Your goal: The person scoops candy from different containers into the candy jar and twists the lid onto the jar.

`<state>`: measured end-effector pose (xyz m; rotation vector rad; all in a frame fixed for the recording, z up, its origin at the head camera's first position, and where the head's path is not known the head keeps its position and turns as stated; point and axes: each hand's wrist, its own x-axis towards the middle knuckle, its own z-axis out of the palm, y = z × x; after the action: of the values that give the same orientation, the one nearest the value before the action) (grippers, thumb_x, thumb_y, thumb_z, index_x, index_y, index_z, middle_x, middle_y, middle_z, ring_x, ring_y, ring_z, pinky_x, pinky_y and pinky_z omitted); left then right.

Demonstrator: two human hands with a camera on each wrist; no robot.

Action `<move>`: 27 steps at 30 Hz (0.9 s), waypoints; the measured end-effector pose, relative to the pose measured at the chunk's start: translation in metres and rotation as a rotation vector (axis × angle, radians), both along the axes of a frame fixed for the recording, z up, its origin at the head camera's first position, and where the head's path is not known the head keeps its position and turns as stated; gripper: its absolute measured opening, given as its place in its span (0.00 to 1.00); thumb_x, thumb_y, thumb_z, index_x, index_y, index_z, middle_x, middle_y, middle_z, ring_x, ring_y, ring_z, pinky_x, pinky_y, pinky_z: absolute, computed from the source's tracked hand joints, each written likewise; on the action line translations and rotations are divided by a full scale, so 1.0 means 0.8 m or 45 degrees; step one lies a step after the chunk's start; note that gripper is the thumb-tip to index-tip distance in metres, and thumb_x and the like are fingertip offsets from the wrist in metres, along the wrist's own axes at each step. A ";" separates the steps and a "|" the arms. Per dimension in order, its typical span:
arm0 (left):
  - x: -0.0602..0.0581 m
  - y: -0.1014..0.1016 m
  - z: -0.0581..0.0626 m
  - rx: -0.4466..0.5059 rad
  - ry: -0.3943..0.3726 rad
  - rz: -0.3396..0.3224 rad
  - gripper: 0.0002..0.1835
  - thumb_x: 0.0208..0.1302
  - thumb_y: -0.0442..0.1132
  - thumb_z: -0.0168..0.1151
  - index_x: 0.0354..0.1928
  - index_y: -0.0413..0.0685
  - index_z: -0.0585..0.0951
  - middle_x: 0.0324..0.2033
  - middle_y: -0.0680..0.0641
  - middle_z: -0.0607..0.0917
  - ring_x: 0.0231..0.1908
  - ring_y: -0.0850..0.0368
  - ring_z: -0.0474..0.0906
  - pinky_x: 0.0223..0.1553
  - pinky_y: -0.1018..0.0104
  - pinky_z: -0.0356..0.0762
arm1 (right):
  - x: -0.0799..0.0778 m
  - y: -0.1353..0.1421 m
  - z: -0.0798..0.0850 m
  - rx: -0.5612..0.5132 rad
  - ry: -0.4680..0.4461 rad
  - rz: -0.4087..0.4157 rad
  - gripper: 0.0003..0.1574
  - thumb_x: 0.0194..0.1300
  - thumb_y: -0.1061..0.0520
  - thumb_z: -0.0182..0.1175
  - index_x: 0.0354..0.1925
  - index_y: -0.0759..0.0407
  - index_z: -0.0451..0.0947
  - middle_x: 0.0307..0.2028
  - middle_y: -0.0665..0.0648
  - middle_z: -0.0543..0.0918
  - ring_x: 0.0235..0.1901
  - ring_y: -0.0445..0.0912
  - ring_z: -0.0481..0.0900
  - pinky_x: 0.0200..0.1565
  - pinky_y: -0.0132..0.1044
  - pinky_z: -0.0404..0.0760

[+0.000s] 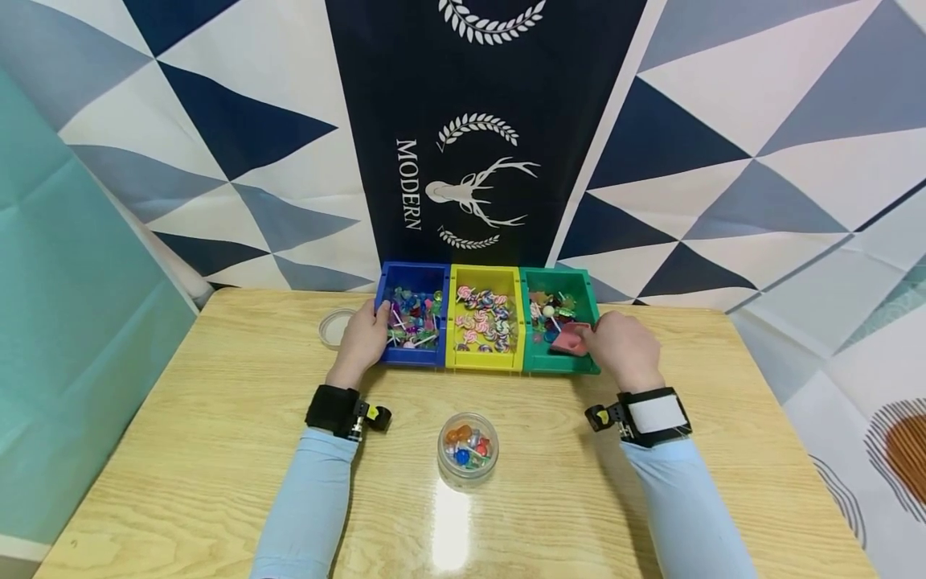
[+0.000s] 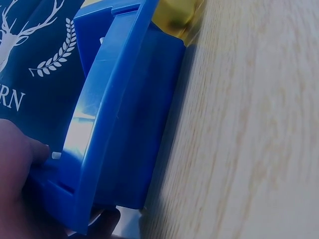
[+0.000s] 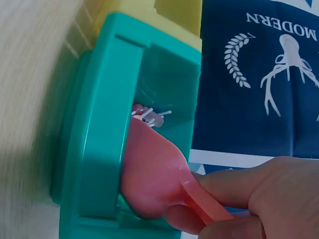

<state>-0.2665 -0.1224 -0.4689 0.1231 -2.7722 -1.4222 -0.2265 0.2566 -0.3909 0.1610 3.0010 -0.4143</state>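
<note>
Three joined bins stand in a row at the back of the table: blue (image 1: 410, 356), yellow (image 1: 483, 361) and green (image 1: 560, 363). At the blue bin's left wall, my left hand (image 1: 365, 338) grips the rim, thumb inside and fingers outside. Mixed small lollipops and candies (image 1: 412, 310) lie in that bin. My right hand (image 1: 624, 347) pinches the handle of a pink scoop (image 3: 152, 167), whose bowl dips inside the green bin. Beside the scoop lie a few candies (image 1: 546, 310) with white sticks. Swirl lollipops (image 1: 481, 322) fill the yellow bin.
A clear round jar (image 1: 467, 476) with colourful candies in it stands mid-table, in front of the bins. Left of the blue bin lies a round lid (image 1: 333, 328), close to my left hand. A patterned cloth (image 1: 470, 88) hangs right behind the bins.
</note>
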 end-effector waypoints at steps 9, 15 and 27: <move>-0.002 -0.005 0.000 -0.015 0.021 -0.001 0.25 0.82 0.51 0.38 0.60 0.37 0.72 0.50 0.37 0.79 0.50 0.44 0.76 0.54 0.45 0.71 | -0.012 -0.008 -0.008 -0.055 -0.062 -0.019 0.32 0.73 0.42 0.53 0.13 0.52 0.64 0.16 0.53 0.65 0.19 0.49 0.70 0.19 0.38 0.62; -0.003 -0.005 -0.001 -0.014 0.048 0.000 0.25 0.82 0.50 0.38 0.61 0.36 0.72 0.51 0.36 0.80 0.51 0.43 0.76 0.56 0.45 0.71 | -0.018 -0.025 -0.023 -0.029 0.023 0.000 0.32 0.74 0.40 0.53 0.16 0.53 0.67 0.17 0.53 0.67 0.19 0.50 0.71 0.19 0.39 0.64; 0.001 -0.001 -0.003 -0.026 0.067 -0.011 0.19 0.82 0.49 0.38 0.46 0.41 0.72 0.29 0.42 0.70 0.31 0.46 0.69 0.35 0.56 0.64 | -0.021 -0.045 -0.072 -0.003 0.490 0.071 0.21 0.74 0.49 0.57 0.26 0.60 0.72 0.16 0.59 0.73 0.18 0.56 0.74 0.17 0.48 0.69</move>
<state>-0.2660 -0.1230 -0.4715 0.0716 -2.7474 -1.3781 -0.2433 0.2210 -0.4484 -0.0052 3.3708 -0.4940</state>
